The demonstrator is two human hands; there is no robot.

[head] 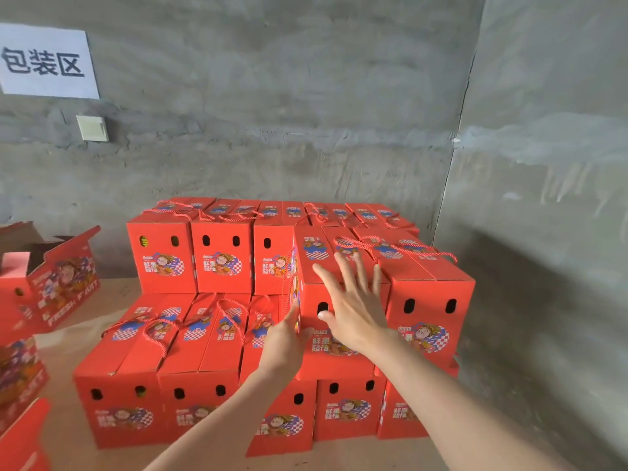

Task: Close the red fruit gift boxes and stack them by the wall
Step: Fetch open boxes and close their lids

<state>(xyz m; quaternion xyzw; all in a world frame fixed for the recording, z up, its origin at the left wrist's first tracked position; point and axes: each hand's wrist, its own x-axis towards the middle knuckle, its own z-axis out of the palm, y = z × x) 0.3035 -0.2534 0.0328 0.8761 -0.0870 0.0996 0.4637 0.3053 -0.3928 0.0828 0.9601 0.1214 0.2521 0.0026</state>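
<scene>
A stack of closed red fruit gift boxes (222, 263) with rope handles stands against the grey wall (306, 113), two layers high at the back and right. One closed box (311, 256) sits on the second layer, in front of the back row. My right hand (353, 300) lies flat with spread fingers on its front face and top edge. My left hand (287, 338) touches that box's left side with straight fingers. Another closed box (430, 300) stands right beside it.
Open red boxes (54, 283) with raised flaps stand at the left, more at the lower left (20, 379). A white paper sign (46, 61) and a wall switch (92, 128) are on the wall. A concrete corner runs at the right (455, 158).
</scene>
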